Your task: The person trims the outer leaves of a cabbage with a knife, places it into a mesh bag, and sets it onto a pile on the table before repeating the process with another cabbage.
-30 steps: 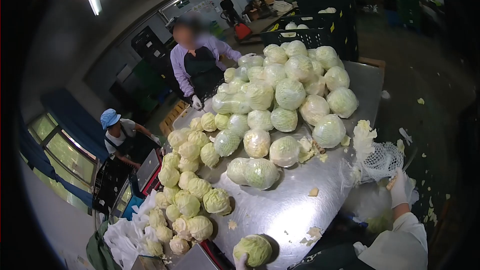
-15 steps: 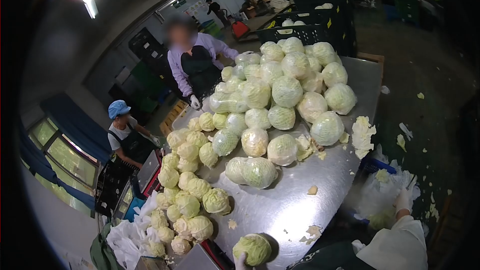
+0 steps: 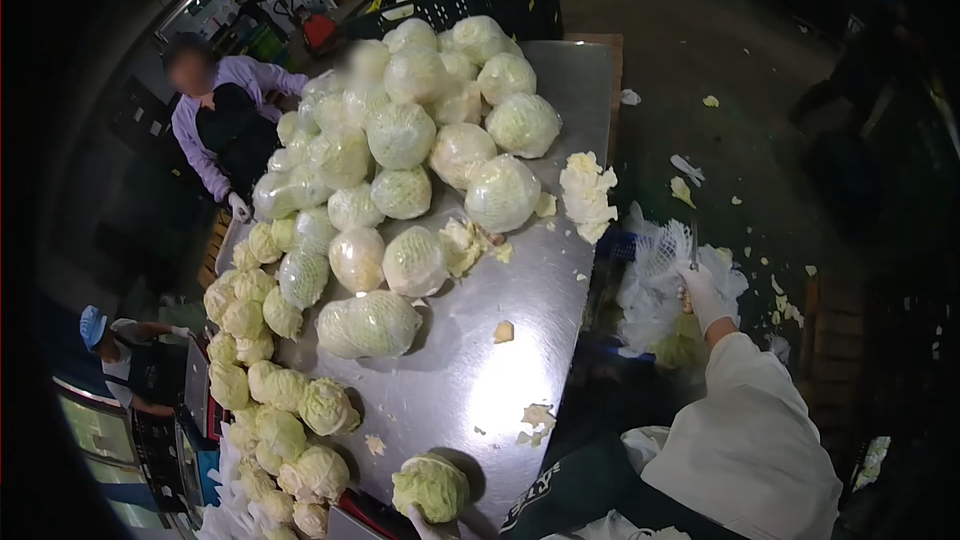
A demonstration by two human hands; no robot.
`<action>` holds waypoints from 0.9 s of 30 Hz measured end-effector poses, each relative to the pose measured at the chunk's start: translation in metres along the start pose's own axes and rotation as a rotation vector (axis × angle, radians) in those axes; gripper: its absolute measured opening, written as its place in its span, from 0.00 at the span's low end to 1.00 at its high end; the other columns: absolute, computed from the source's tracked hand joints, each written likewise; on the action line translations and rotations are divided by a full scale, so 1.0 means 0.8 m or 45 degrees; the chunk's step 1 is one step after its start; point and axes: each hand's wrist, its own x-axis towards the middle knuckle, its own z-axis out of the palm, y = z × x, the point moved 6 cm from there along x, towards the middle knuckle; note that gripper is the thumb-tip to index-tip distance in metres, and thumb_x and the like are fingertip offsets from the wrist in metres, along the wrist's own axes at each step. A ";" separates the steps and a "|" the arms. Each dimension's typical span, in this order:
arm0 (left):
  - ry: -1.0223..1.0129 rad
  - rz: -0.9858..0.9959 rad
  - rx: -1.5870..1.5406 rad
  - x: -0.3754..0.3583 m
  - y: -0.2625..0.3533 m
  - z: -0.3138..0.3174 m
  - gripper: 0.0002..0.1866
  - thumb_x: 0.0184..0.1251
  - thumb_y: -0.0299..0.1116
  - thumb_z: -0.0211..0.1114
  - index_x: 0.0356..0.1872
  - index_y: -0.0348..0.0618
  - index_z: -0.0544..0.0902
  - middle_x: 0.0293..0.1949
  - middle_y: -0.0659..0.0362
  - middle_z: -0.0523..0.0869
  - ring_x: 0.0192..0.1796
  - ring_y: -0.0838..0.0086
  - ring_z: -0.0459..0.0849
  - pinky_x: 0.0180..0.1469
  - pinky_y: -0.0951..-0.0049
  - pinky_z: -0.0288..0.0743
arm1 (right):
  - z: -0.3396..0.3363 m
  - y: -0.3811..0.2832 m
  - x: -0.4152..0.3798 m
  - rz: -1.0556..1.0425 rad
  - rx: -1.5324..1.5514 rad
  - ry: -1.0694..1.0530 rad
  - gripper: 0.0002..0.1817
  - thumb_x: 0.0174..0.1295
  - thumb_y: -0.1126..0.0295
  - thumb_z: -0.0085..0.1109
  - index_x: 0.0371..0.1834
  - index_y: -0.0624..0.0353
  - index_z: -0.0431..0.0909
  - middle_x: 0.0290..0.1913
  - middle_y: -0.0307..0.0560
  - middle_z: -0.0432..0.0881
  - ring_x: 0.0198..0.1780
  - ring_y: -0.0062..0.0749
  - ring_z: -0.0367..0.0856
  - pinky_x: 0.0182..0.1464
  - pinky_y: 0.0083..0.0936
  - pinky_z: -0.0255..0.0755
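Note:
My left hand (image 3: 428, 526), gloved in white, grips the near side of a trimmed green cabbage (image 3: 431, 487) at the table's near edge. Off the table's right side, my gloved right hand (image 3: 706, 292) is closed around a knife (image 3: 694, 252), its thin blade pointing up. Below and behind that hand lie white netting and clear plastic (image 3: 650, 280) in a blue crate (image 3: 618, 245), with some green leaf (image 3: 678, 345) showing. Part of the knife's handle is hidden by my fingers.
Wrapped cabbages (image 3: 400, 135) are heaped on the metal table (image 3: 470, 370); bare ones (image 3: 285, 430) line its left side. Loose leaves (image 3: 588, 198) lie at the right edge. A co-worker in purple (image 3: 235, 90) stands at the far left, another in a blue cap (image 3: 92, 327) below. Dark crates (image 3: 470, 0) stand behind.
My view has swung right, so the table appears farther left. My right hand has come up from the plastic, and the knife now shows in it. My left hand stays at the cabbage.

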 end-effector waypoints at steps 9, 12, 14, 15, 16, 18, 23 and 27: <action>0.120 0.189 -0.382 0.009 -0.063 -0.053 0.49 0.57 0.46 0.76 0.77 0.45 0.61 0.71 0.52 0.71 0.71 0.55 0.74 0.74 0.50 0.68 | 0.044 0.002 0.022 -0.454 -0.394 -0.074 0.18 0.65 0.66 0.63 0.57 0.56 0.76 0.29 0.39 0.76 0.16 0.21 0.70 0.16 0.25 0.67; 0.334 0.303 -0.105 0.006 -0.039 -0.024 0.55 0.52 0.35 0.77 0.80 0.40 0.53 0.74 0.49 0.65 0.74 0.57 0.67 0.76 0.57 0.61 | 0.100 -0.054 -0.080 -0.650 -0.197 -0.331 0.16 0.69 0.70 0.60 0.58 0.59 0.78 0.29 0.36 0.76 0.18 0.16 0.71 0.20 0.18 0.66; 0.327 0.392 0.210 0.015 -0.025 -0.008 0.62 0.46 0.37 0.83 0.81 0.40 0.51 0.74 0.48 0.62 0.75 0.58 0.65 0.77 0.58 0.59 | 0.156 -0.087 -0.173 -0.812 -0.199 -0.602 0.14 0.70 0.71 0.59 0.57 0.60 0.80 0.28 0.33 0.76 0.21 0.14 0.71 0.23 0.16 0.65; 0.306 0.445 0.351 0.020 -0.019 0.005 0.65 0.43 0.40 0.85 0.81 0.40 0.50 0.75 0.48 0.60 0.75 0.58 0.64 0.77 0.58 0.58 | 0.180 -0.097 -0.217 -0.866 -0.221 -0.745 0.14 0.70 0.73 0.58 0.57 0.60 0.80 0.28 0.32 0.76 0.23 0.12 0.71 0.25 0.15 0.65; 0.321 0.446 0.344 0.024 -0.023 0.008 0.65 0.43 0.40 0.85 0.81 0.40 0.50 0.75 0.48 0.60 0.75 0.58 0.64 0.77 0.58 0.58 | 0.203 -0.099 -0.263 -0.750 -0.289 -0.913 0.14 0.69 0.74 0.59 0.56 0.61 0.80 0.29 0.32 0.77 0.25 0.12 0.71 0.27 0.15 0.65; 0.193 0.580 0.584 0.031 -0.026 0.027 0.69 0.38 0.45 0.89 0.80 0.38 0.49 0.75 0.46 0.57 0.76 0.54 0.61 0.78 0.55 0.57 | 0.237 -0.082 -0.340 -0.681 -0.536 -1.198 0.14 0.69 0.73 0.60 0.55 0.64 0.81 0.30 0.33 0.79 0.28 0.12 0.72 0.30 0.16 0.67; 0.153 0.750 1.134 0.006 -0.011 0.055 0.65 0.35 0.49 0.90 0.74 0.38 0.56 0.71 0.42 0.59 0.75 0.48 0.59 0.77 0.49 0.55 | 0.279 0.016 -0.449 -0.832 -0.891 -1.741 0.17 0.72 0.66 0.57 0.57 0.67 0.80 0.38 0.49 0.85 0.37 0.28 0.82 0.44 0.28 0.77; 0.090 0.742 0.911 -0.010 -0.020 0.058 0.54 0.37 0.48 0.89 0.65 0.42 0.65 0.66 0.45 0.63 0.71 0.52 0.64 0.74 0.51 0.60 | 0.286 0.042 -0.501 -1.036 -1.202 -1.854 0.30 0.78 0.56 0.44 0.75 0.67 0.62 0.72 0.69 0.67 0.72 0.60 0.69 0.71 0.45 0.65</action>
